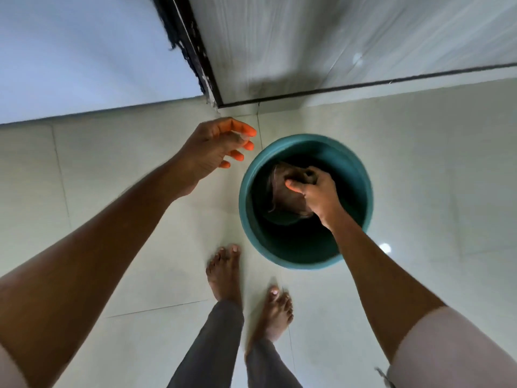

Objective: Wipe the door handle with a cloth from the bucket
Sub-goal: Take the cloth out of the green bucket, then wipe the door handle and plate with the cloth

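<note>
Right, head view only, so all places are given rel. to the teal bucket [306, 201] on the pale tiled floor [419, 177].

Right hand [317, 193] is down inside the bucket, fingers closed around a bunched dark cloth [282, 191]. The cloth sits in the middle of the bucket, below the rim, and looks brownish; the frame is blurred, so I can't tell for sure if it's wet or if there's water under it. Left hand [215, 148] hangs just outside the bucket, off its upper-left rim, fingers spread and loosely curled, holding nothing, not touching the rim.

Bare feet [223, 273] stand just beside the bucket's near edge. Beyond the bucket's far side a dark door frame edge [195, 51] meets the floor. No door handle in view, so it's prob. higher up, out of shot.

Step in hand, as I judge it: getting the cloth out. To do it well: keep the grip on the whole bunch, not one corner, so it doesn't trail. Lift straight up through the middle, clear of the rim. If it drips, bring the free hand over the bucket and squeeze there w/ both hands, so the tiles by the feet stay dry and not slippery. Then stand up and find the handle.
</note>
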